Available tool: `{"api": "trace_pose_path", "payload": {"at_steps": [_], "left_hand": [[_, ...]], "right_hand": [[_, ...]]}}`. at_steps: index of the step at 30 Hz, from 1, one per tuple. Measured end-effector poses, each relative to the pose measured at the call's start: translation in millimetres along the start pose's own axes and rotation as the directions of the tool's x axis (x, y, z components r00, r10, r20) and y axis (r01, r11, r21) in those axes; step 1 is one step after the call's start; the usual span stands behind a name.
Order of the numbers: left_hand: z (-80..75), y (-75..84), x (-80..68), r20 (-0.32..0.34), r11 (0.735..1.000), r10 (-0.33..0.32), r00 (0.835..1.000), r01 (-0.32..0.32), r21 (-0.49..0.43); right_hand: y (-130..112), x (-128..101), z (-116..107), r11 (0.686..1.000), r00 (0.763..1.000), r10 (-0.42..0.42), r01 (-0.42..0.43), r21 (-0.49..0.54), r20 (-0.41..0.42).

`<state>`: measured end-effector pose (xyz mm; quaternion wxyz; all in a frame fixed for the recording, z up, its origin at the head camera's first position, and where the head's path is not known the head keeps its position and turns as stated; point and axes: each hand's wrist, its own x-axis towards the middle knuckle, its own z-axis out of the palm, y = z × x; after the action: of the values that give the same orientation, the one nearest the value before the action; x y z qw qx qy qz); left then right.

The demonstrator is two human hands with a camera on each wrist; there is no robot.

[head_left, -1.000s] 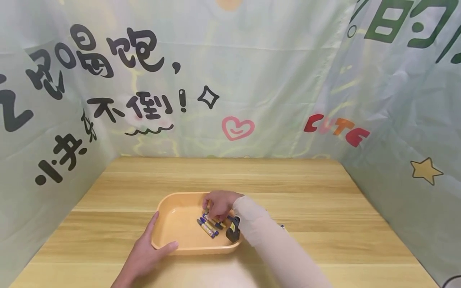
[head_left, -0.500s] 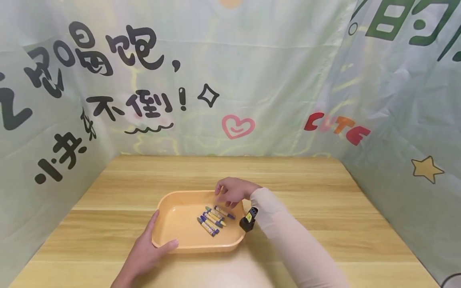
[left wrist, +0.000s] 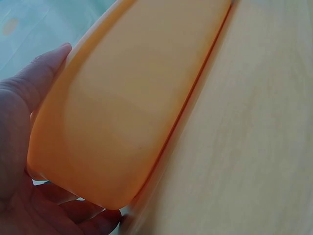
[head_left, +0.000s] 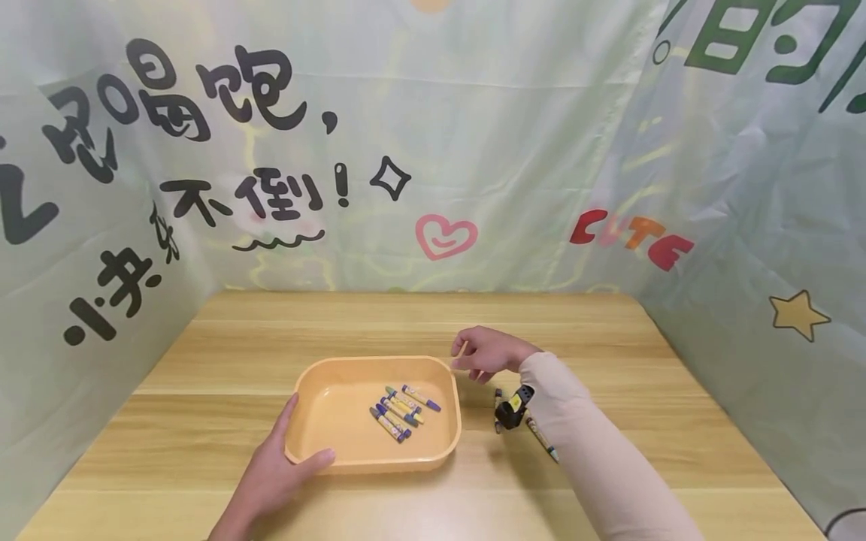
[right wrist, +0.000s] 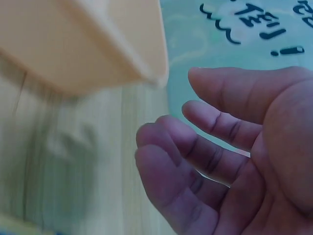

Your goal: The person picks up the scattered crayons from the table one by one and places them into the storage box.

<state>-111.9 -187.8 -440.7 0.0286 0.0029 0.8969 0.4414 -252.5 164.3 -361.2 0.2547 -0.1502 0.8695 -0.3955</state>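
My left hand point(head_left: 274, 462) holds the near left corner of an orange plastic tray point(head_left: 331, 460), its thumb along the front rim and its fingers round the left side. In the left wrist view the fingers point(left wrist: 80, 209) curl against the tray wall point(left wrist: 112, 112). Several crayons point(head_left: 399, 409) in yellow wrappers lie together in the right half of the tray. My right hand point(head_left: 492, 352) hovers just beyond the tray's far right corner, holding nothing. In the right wrist view its loosely bent fingers point(right wrist: 195, 156) stand apart from the thumb.
Right of the tray, a crayon point(head_left: 498, 422) lies partly behind the black wrist camera point(head_left: 514, 407). Another crayon point(head_left: 541, 439) lies beside the right sleeve point(head_left: 595, 451). Printed cloth point(head_left: 528, 150) walls in the wooden table point(head_left: 325, 319) at the back and sides.
My right hand has moved right, out of the tray and past its rim, uncovering the crayons inside and those on the table. The left hand and the tray have stayed in place.
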Motion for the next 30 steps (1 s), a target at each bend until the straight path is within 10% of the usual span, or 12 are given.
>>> {"api": "trace_pose_path", "payload": {"at_steps": [30], "left_hand": [[0.8, -1.3, 0.4, -0.013, 1.0, 0.003, 1.0, -0.004, -0.017]], "right_hand": [[60, -20, 13, 0.966, 0.957, 0.234, -0.249, -0.067, -0.172]]}}
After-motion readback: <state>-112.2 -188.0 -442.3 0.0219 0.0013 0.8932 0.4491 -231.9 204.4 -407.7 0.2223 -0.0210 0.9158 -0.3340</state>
